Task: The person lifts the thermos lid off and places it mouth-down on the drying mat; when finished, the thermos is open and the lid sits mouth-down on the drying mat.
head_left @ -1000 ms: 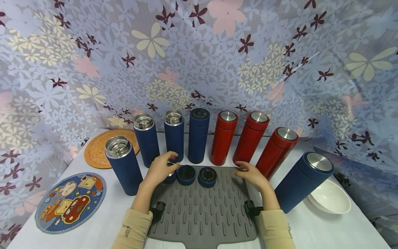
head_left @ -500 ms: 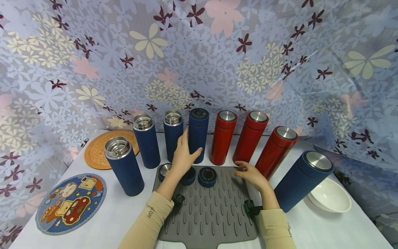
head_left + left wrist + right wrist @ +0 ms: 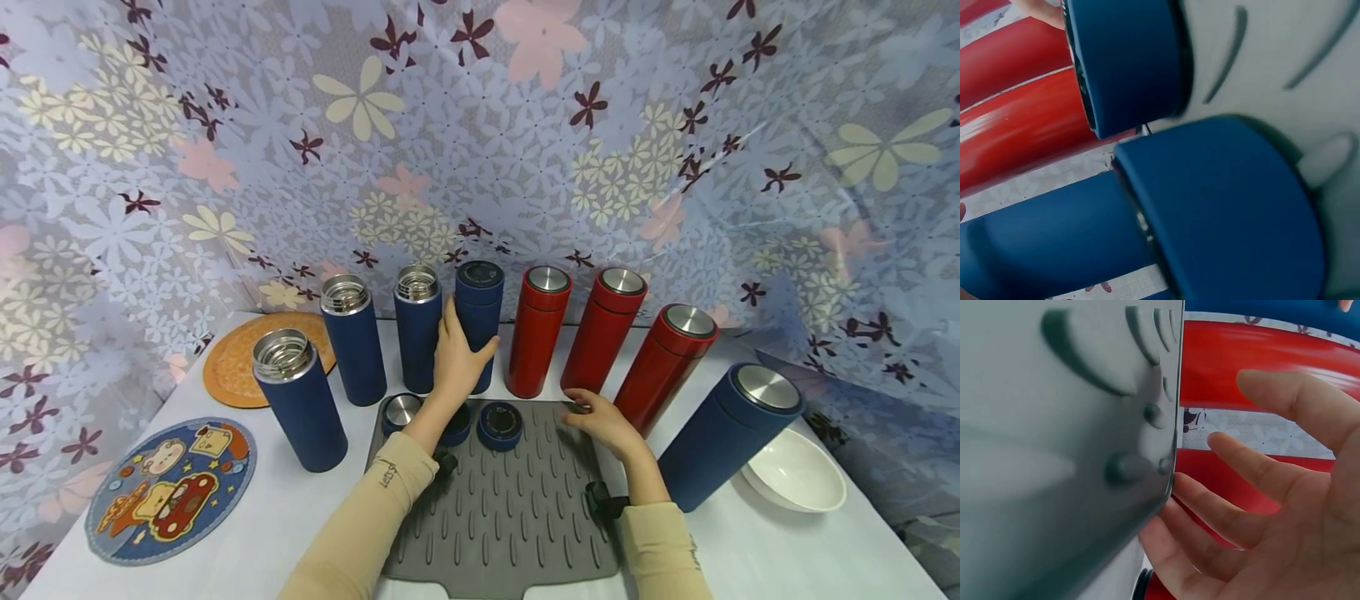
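Note:
My left hand [image 3: 456,358] is around the closed blue thermos [image 3: 480,304] at the back, fingers along its left side and thumb on its right. In the left wrist view, fingertips lie on both sides of this thermos [image 3: 1054,231]. Below the wrist, three blue lids [image 3: 499,425] lie on the grey ribbed mat [image 3: 510,517]; the forearm partly hides the middle one. My right hand [image 3: 603,421], loosely spread and holding nothing, is at the mat's far right corner, in front of the red thermoses [image 3: 542,333]. Its fingertips meet the mat edge in the right wrist view.
Three blue thermos bodies without lids [image 3: 300,400] stand at the left. A large blue thermos [image 3: 727,442] and a white bowl [image 3: 797,471] are at the right. An orange round mat [image 3: 240,367] and a cartoon placemat [image 3: 172,492] lie at the left. A floral curtain [image 3: 480,167] hangs behind.
My left hand has left the leftmost lid, moved right and back past the middle bottle, and come around the closed blue thermos. The right hand has stayed nearly still.

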A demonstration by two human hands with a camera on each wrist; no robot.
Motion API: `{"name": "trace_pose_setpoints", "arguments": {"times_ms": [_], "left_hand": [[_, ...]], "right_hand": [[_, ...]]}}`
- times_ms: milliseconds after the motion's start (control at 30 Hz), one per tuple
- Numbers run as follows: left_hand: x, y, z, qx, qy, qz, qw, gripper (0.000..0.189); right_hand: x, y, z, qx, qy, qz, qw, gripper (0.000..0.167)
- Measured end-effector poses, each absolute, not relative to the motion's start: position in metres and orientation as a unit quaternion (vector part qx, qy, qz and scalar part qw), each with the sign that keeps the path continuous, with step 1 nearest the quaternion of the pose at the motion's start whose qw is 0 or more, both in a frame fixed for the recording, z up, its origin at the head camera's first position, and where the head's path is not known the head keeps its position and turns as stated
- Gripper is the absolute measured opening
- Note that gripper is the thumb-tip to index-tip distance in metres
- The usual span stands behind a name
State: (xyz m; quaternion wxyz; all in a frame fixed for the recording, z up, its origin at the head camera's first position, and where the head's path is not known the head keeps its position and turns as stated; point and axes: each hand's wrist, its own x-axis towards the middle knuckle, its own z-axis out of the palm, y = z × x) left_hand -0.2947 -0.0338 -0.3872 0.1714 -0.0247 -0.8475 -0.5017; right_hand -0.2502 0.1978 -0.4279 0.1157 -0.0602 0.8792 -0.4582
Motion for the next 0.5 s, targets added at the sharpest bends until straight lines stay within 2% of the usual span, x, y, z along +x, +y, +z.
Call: {"name": "trace_pose_setpoints", "arguments": {"times_ms": [233, 500], "left_hand": [[-0.304, -0.029, -0.387, -0.006, -0.848, -0.502, 0.167, 0.101], [-0.307, -0.026, -0.39, 0.009, -0.841, -0.513, 0.172, 0.094]], "right_hand": [[-0.25, 0.195, -0.428, -0.062, 0.881, -0.456, 0.112, 0.051], [-0.252, 0.197, -0.431, -0.057, 0.885, -0.45, 0.105, 0.051]]}}
